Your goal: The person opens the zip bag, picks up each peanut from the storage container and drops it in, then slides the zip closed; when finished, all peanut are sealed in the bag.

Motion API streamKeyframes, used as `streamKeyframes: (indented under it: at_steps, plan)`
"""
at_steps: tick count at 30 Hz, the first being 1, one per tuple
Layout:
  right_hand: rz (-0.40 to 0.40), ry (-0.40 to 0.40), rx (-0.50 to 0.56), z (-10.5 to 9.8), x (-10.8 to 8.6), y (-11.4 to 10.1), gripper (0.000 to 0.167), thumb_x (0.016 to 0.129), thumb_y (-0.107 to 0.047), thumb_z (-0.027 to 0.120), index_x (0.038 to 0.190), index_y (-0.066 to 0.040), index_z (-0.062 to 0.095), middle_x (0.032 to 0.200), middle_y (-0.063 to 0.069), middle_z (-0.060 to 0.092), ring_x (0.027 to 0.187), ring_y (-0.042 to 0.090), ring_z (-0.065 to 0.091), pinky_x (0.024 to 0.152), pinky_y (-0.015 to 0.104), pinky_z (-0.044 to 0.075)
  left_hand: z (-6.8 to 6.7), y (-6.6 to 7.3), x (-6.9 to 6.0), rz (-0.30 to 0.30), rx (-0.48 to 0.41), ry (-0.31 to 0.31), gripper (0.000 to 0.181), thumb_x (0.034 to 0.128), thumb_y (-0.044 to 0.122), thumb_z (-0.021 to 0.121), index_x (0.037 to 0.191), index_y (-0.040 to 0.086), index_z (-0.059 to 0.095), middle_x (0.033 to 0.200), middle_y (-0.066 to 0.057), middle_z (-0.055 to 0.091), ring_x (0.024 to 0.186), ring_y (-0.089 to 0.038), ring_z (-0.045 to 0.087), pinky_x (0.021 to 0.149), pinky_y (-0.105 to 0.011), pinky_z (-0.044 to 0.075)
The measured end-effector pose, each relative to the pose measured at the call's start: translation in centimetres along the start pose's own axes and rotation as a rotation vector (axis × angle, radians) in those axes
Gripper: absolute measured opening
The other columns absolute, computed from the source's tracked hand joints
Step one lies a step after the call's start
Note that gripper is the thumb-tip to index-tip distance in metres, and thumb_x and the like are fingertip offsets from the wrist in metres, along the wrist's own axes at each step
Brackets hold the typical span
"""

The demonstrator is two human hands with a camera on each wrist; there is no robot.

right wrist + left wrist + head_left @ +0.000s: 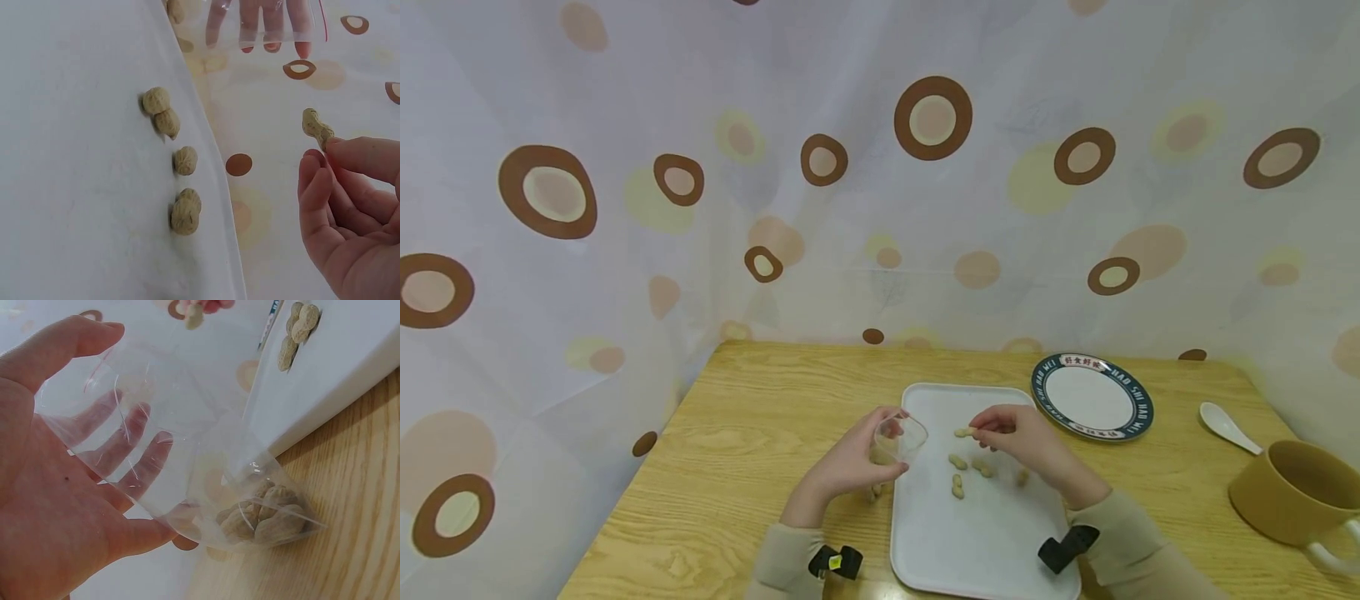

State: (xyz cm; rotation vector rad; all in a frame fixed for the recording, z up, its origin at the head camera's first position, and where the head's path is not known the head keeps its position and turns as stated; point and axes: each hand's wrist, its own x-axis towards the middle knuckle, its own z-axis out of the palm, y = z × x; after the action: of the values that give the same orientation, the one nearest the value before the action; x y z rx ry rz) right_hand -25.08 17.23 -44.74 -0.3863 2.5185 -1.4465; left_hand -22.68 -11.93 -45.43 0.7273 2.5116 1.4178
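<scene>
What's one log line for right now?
left hand: holds clear bag, bagged peanuts | right hand: pinches one peanut | white tray: loose peanuts on it

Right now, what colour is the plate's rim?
The plate's rim is mostly dark blue with white lettering; best seen in the head view.

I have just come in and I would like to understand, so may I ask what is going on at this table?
A person's left-hand grip holds a clear plastic bag with several peanuts in its bottom corner. The right-hand grip pinches a single peanut above the white tray, apart from the bag. Four other peanuts show on the tray. A plate, a spoon and a yellow-brown mug are off to the right, untouched.
</scene>
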Motion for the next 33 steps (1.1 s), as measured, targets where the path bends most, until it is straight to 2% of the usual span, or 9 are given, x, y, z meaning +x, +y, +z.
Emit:
streamKeyframes:
  at_steps: [6,10,16,20,26,29,33]
  plan:
    - [0.017,0.023,0.055,0.5,0.0,-1.3,0.022,0.094,-0.019,0.067,0.11,-0.004,0.07,0.1,0.018,0.071,0.089,0.03,0.065,0.083,0.041,0.054,0.0,0.0,-0.1,-0.002,-0.001,-0.001,0.064,0.0851,0.022,0.074,0.14,0.017,0.043,0.129,-0.011,0.056,0.124,-0.027,0.051,0.102,-0.052,0.042]
    - [-0.014,0.033,0.086,1.0,0.0,-2.7,0.023,0.094,-0.019,0.068,0.109,-0.003,0.07,0.098,0.016,0.072,0.088,0.032,0.066,0.082,0.04,0.055,0.0,0.0,-0.2,-0.004,-0.002,0.002,0.064,0.0849,0.022,0.074,0.14,0.016,0.043,0.129,-0.011,0.056,0.123,-0.027,0.051,0.101,-0.051,0.042]
    - [-0.064,0.02,0.114,2.3,0.0,-4.6,0.021,0.094,-0.015,0.067,0.109,-0.002,0.07,0.09,0.007,0.071,0.08,0.02,0.065,0.075,0.031,0.055,-0.1,0.0,-0.1,-0.002,0.005,0.001,0.062,0.0856,0.022,0.074,0.139,0.017,0.043,0.127,-0.011,0.056,0.123,-0.028,0.051,0.1,-0.051,0.043]
    - [-0.098,-0.008,0.13,3.4,0.2,-5.4,0.021,0.093,-0.014,0.068,0.109,0.0,0.07,0.091,0.012,0.072,0.079,0.017,0.066,0.072,0.027,0.054,-0.1,0.1,-0.2,-0.005,0.002,-0.003,0.062,0.0857,0.023,0.074,0.139,0.017,0.043,0.128,-0.012,0.056,0.124,-0.028,0.051,0.1,-0.052,0.043]
    - [-0.148,-0.025,0.092,4.5,0.2,-5.8,0.019,0.093,-0.012,0.068,0.108,-0.001,0.07,0.09,0.012,0.072,0.077,0.013,0.067,0.071,0.029,0.056,0.0,0.3,-0.2,-0.007,-0.007,-0.013,0.063,0.0858,0.024,0.074,0.14,0.017,0.043,0.129,-0.013,0.056,0.125,-0.029,0.051,0.102,-0.054,0.042]
    - [-0.14,-0.008,0.081,4.4,0.1,-5.7,0.02,0.093,-0.01,0.067,0.11,-0.002,0.07,0.091,0.01,0.072,0.079,0.013,0.067,0.072,0.031,0.056,0.1,0.5,-0.2,-0.015,-0.001,-0.012,0.063,0.0858,0.024,0.074,0.141,0.018,0.043,0.13,-0.013,0.056,0.125,-0.029,0.051,0.102,-0.054,0.042]
    - [-0.147,0.022,0.086,3.9,0.0,-5.5,0.023,0.093,-0.01,0.068,0.113,0.0,0.069,0.096,0.016,0.072,0.083,0.016,0.068,0.075,0.031,0.057,0.0,0.5,-0.1,-0.017,0.02,-0.003,0.064,0.0856,0.024,0.074,0.14,0.017,0.043,0.129,-0.011,0.057,0.124,-0.028,0.052,0.102,-0.052,0.042]
